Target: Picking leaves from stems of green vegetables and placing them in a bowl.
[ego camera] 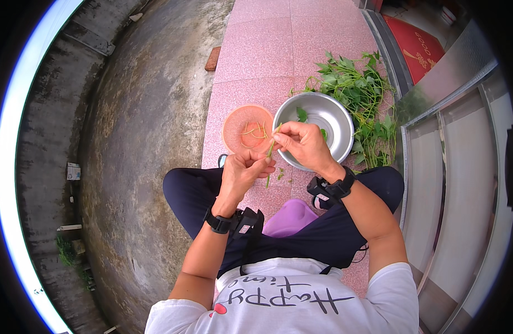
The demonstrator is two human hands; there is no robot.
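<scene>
Between my two hands runs a thin green stem [270,151], slanting up to the right. My left hand [246,169] pinches its lower part, and a short end hangs below the fingers. The upper end is pinched between thumb and fingers of my right hand [304,144], over the rim of a steel basin [342,106]. Inside the basin lie a green leaf [301,115] and another, partly hidden by my right hand. Left of the basin, an orange mesh basket [233,121] holds several pale stem strips [253,144].
A heap of leafy green vines [356,89] lies right of the basin, beside the doorway. Green scraps [281,173] dot the pink tiles [256,46]. A purple plastic object [290,217] sits between my legs. A brick [213,58] stands at the tile edge; a glazed door [465,167] flanks the right.
</scene>
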